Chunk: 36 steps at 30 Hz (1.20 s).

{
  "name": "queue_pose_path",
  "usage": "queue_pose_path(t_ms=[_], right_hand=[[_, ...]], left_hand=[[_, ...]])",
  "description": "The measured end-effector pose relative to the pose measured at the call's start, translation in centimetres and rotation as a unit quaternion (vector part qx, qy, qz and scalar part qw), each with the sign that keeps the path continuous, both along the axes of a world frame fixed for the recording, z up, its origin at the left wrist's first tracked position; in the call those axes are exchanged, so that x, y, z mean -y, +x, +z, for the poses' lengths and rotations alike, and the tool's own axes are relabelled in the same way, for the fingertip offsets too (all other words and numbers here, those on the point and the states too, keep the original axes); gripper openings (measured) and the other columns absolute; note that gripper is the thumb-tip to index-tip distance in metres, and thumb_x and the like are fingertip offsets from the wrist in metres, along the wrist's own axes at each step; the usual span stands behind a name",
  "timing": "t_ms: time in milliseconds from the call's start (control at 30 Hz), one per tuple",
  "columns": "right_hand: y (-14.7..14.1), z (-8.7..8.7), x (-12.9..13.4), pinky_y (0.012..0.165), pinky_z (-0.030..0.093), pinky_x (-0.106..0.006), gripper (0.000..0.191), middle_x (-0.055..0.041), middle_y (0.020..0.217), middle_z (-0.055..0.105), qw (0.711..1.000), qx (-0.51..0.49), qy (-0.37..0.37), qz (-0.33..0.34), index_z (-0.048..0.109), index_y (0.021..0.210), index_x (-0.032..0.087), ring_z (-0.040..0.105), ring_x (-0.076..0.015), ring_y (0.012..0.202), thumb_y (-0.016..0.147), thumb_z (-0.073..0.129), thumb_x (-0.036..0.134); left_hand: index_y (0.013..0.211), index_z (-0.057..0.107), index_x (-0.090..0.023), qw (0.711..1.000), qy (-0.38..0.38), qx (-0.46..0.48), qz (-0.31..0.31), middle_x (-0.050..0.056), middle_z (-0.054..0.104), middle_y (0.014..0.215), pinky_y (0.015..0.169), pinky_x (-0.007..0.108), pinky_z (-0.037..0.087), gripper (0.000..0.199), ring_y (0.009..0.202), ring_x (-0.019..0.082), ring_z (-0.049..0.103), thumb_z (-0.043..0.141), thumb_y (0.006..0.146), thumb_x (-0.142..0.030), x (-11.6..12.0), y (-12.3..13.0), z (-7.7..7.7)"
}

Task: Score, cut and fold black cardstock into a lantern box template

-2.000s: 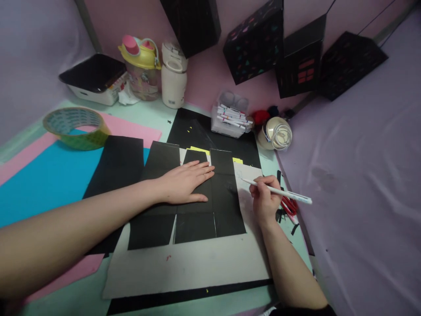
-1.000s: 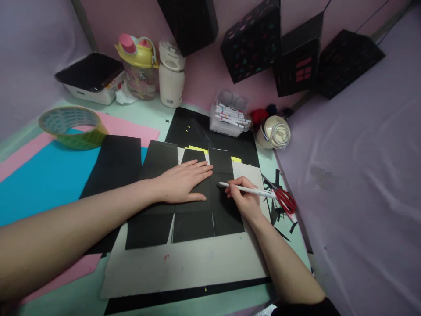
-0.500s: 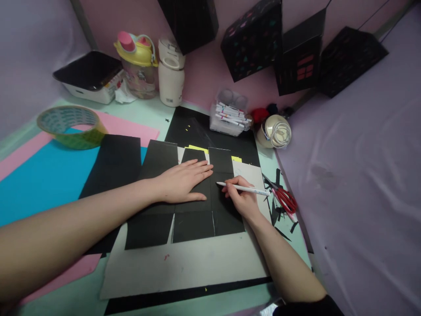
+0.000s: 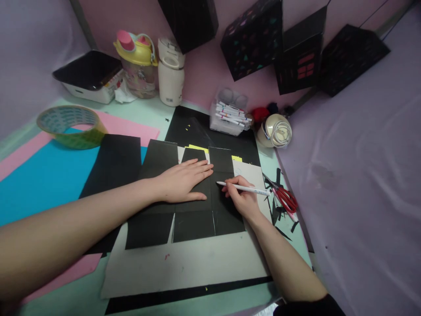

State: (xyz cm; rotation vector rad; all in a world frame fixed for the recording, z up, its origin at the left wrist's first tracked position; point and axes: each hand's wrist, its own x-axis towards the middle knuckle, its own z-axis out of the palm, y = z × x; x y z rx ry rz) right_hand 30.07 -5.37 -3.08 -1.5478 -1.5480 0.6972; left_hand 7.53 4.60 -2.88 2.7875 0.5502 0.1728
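My left hand [image 4: 187, 181] lies flat with fingers spread on a creased, slit piece of black cardstock [image 4: 194, 226], pressing on its middle panels. In my right hand [image 4: 242, 198] is a white pen [image 4: 253, 189], pinched between thumb and fingers. The pen's tip points left over the right-hand panel of the cardstock; whether it touches the surface I cannot tell. Beneath the cardstock lies a white board [image 4: 187, 267], its front and right parts showing. Bits of yellow paper [image 4: 198, 149] stick out behind the cardstock's far edge.
Red-handled scissors [image 4: 285, 199] lie among black paper scraps at the right. A wide tape roll [image 4: 94, 136] rests on blue [image 4: 39, 180] and pink sheets at the left. Farther back stand a white bottle [image 4: 171, 83], a box of markers [image 4: 228, 125] and a cup with a coiled cable [image 4: 269, 136]. Black paper lanterns [image 4: 253, 44] hang above.
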Motion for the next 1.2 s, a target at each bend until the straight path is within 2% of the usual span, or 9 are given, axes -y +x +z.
queue_pose_path(t_ms=[533, 900, 1067, 1200], right_hand=[[-0.1, 0.5, 0.0, 0.063, 0.048, -0.027, 0.012, 0.0, 0.069, 0.068, 0.999, 0.039, 0.013, 0.011, 0.062, 0.078, 0.021, 0.063, -0.0144, 0.061, 0.088, 0.056, 0.026], [0.2, 0.6, 0.4, 0.054, 0.04, -0.026, 0.017, 0.0029, 0.056, 0.057, 0.998, 0.056, 0.032, -0.003, 0.054, 0.064, 0.021, 0.052, -0.013, 0.052, 0.082, 0.054, 0.02], [0.2, 0.9, 0.7, 0.048, 0.034, -0.024, 0.019, 0.0042, 0.052, 0.052, 0.998, 0.056, 0.037, 0.02, 0.05, 0.059, 0.022, 0.044, -0.0112, 0.047, 0.077, 0.052, 0.016], [0.1, 1.2, 0.9, 0.047, 0.034, -0.024, 0.016, 0.0041, 0.053, 0.054, 0.997, 0.045, 0.031, 0.062, 0.049, 0.059, 0.022, 0.045, -0.0108, 0.046, 0.073, 0.05, 0.014]], left_hand=[[0.148, 0.033, -0.016, 1.0, -0.002, 0.003, -0.003, 0.009, 0.024, 0.157, 0.118, 0.038, 0.007, 0.077, 0.146, 0.024, 0.019, 0.042, 0.09, -0.065, -0.1, 0.1, -0.1], [0.149, 0.032, -0.016, 1.0, -0.002, 0.005, -0.004, 0.009, 0.024, 0.157, 0.118, 0.037, 0.006, 0.077, 0.146, 0.024, 0.019, 0.041, 0.09, -0.065, -0.1, 0.0, -0.2], [0.148, 0.032, -0.017, 1.0, -0.004, 0.002, -0.004, 0.009, 0.024, 0.157, 0.118, 0.037, 0.006, 0.076, 0.146, 0.024, 0.019, 0.043, 0.09, -0.064, 0.0, 0.0, 0.0], [0.149, 0.031, -0.018, 1.0, -0.009, 0.0, -0.002, 0.009, 0.024, 0.158, 0.118, 0.038, 0.007, 0.076, 0.146, 0.025, 0.019, 0.044, 0.09, -0.064, 0.0, 0.0, 0.1]])
